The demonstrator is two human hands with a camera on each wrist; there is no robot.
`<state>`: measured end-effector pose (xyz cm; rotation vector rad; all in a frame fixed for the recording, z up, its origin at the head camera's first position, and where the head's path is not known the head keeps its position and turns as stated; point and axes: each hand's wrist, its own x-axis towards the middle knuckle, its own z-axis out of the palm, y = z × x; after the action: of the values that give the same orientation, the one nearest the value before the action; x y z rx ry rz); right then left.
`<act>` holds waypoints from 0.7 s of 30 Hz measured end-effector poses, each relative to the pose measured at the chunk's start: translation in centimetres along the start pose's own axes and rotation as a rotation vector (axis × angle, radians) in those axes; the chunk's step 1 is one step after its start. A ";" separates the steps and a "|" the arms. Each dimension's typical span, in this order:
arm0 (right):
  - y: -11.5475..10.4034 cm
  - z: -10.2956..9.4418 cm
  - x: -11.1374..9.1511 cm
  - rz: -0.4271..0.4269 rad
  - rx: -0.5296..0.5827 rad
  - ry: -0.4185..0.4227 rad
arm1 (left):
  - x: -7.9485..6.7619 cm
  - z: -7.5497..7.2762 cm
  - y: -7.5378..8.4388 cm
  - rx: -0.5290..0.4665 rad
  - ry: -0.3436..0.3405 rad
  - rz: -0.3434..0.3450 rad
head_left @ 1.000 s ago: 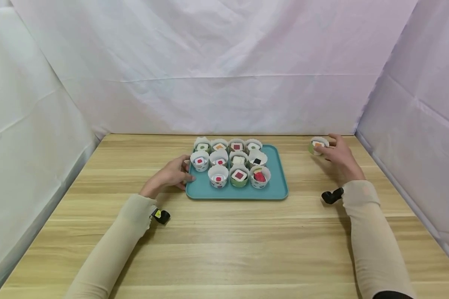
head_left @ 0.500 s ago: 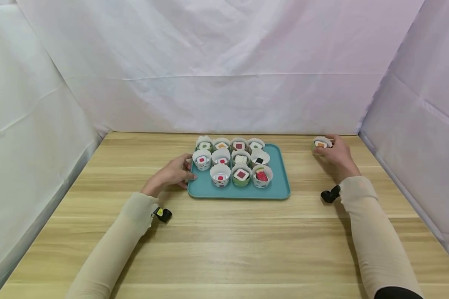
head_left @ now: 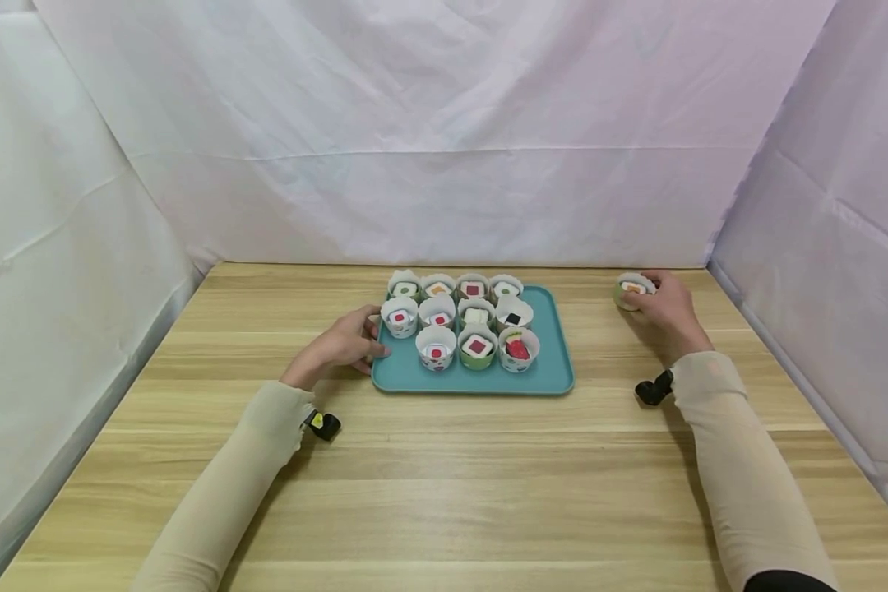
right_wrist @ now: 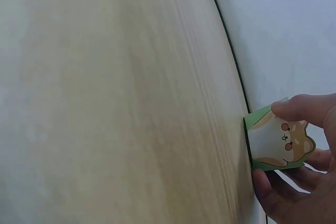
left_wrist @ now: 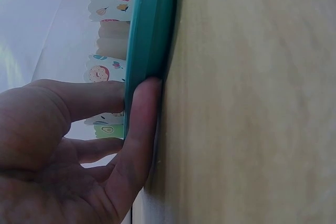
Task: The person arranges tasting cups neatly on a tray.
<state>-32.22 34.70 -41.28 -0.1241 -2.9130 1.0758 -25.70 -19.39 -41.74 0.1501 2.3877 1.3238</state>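
Observation:
My left hand (head_left: 346, 339) grips the left rim of a teal tray (head_left: 414, 380); in the left wrist view its fingers (left_wrist: 143, 108) press on that rim. Several paper cupcake cups stand on the tray in three rows, among them a white patterned cup (head_left: 436, 359) and a green one (head_left: 476, 362). Small white pieces with coloured centres lie in most; the front right cup (head_left: 517, 362) holds something red. At the back right, my right hand (head_left: 669, 306) pinches a green paper cup (right_wrist: 270, 140) with an animal print. A white piece with an orange centre (head_left: 632, 288) sits inside it.
The wooden table (head_left: 444, 485) reaches back to a white cloth (head_left: 444, 205). White cloth also hangs at the left (head_left: 59, 271) and right (head_left: 829, 247). The right-hand cup's base is at or close to the table top, near its back edge.
My right hand and the green cup shifted slightly right, then slightly back left and nearer. The left hand keeps its grip on the tray. The head view moved a little.

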 end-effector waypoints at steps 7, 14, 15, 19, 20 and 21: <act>-0.6 0.0 -0.4 -0.026 -0.020 0.007 | 0.0 0.0 -0.1 0.013 0.004 -0.007; -1.6 -0.1 -0.9 -0.040 0.011 0.019 | 0.0 0.0 -0.1 0.016 -0.001 -0.007; -1.8 -0.1 -0.9 -0.048 0.015 0.019 | 0.1 0.0 -0.1 0.017 -0.001 -0.007; -3.1 0.1 -1.4 -0.097 0.013 0.038 | 0.2 0.0 -0.1 0.017 -0.002 -0.004; -3.5 0.2 -1.6 -0.110 0.010 0.043 | 0.2 0.0 -0.1 0.019 -0.001 -0.004; -4.0 0.2 -1.9 -0.121 0.009 0.043 | 0.2 0.0 -0.1 0.020 -0.001 -0.006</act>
<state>-30.63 31.40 -38.85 0.0281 -2.8355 1.0537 -25.87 -19.39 -41.85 0.1497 2.3992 1.2973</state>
